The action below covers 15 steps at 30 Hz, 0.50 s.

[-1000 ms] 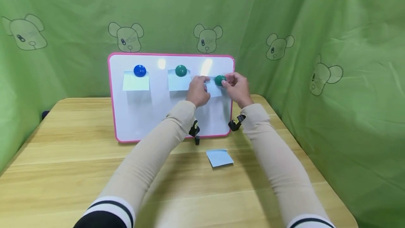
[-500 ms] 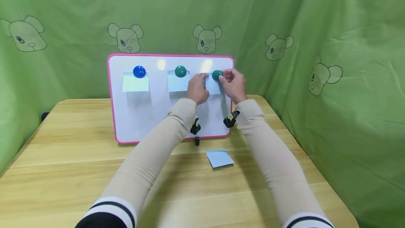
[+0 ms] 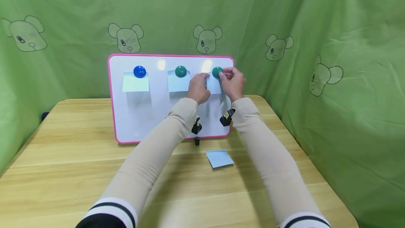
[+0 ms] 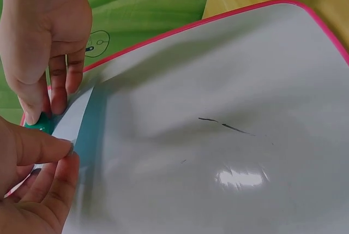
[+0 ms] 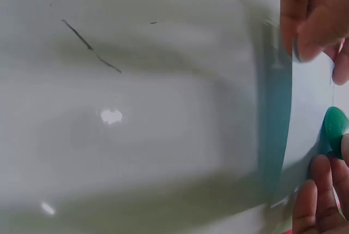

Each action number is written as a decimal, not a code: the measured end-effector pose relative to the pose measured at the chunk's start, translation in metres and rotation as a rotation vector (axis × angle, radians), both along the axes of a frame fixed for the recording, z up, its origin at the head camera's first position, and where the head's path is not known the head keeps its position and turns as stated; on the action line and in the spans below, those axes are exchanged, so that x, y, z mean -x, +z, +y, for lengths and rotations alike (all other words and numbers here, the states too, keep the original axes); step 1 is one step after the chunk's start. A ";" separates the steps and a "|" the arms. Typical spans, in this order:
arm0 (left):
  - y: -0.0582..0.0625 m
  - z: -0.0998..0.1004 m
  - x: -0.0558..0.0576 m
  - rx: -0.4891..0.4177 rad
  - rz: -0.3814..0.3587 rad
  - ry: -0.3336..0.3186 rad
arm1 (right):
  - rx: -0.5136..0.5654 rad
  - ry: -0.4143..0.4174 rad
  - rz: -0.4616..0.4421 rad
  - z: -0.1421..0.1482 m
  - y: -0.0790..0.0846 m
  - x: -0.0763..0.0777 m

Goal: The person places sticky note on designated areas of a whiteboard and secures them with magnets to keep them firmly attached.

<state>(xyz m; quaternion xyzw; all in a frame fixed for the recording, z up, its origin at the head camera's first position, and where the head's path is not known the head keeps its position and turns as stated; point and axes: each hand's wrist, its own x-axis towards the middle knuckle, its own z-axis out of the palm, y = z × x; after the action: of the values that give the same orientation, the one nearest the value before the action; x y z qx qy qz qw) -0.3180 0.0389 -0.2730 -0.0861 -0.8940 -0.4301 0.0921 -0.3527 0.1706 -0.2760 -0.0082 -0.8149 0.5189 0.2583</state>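
A whiteboard [image 3: 171, 115] with a pink rim stands upright at the back of the table. My left hand [image 3: 198, 89] pinches the left edge of a light blue sticky note [image 3: 214, 86] against the board's right part; thumb and finger on the edge show in the left wrist view. With thumb and fingers, my right hand [image 3: 234, 83] holds a round green magnet [image 3: 217, 72] over the note's top. In the right wrist view the green magnet [image 5: 335, 129] touches the note [image 5: 310, 103], whose lower part stands off the board.
On the board's left, a blue magnet [image 3: 139, 71] holds one note [image 3: 135, 83]; mid-board another green magnet [image 3: 180, 71] holds a second note [image 3: 178, 83]. One more blue note [image 3: 219, 158] lies on the wooden table [image 3: 79, 171]. A green curtain [image 3: 164, 6] surrounds the table.
My right hand has moved up and slightly left with the green magnet, toward the note's top edge. The note has risen a little. My left hand has barely moved.
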 end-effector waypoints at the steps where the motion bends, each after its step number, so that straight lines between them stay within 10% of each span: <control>1: 0.000 0.000 0.000 0.002 0.003 0.000 | -0.003 -0.005 -0.001 -0.001 0.000 0.000; 15: -0.002 0.002 0.000 0.031 0.026 0.002 | -0.065 -0.072 0.019 -0.005 -0.003 0.000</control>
<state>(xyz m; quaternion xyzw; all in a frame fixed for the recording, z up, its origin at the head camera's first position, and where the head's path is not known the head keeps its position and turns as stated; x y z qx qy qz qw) -0.3182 0.0406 -0.2750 -0.0922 -0.8992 -0.4151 0.1025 -0.3524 0.1652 -0.2791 -0.0243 -0.8281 0.4823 0.2847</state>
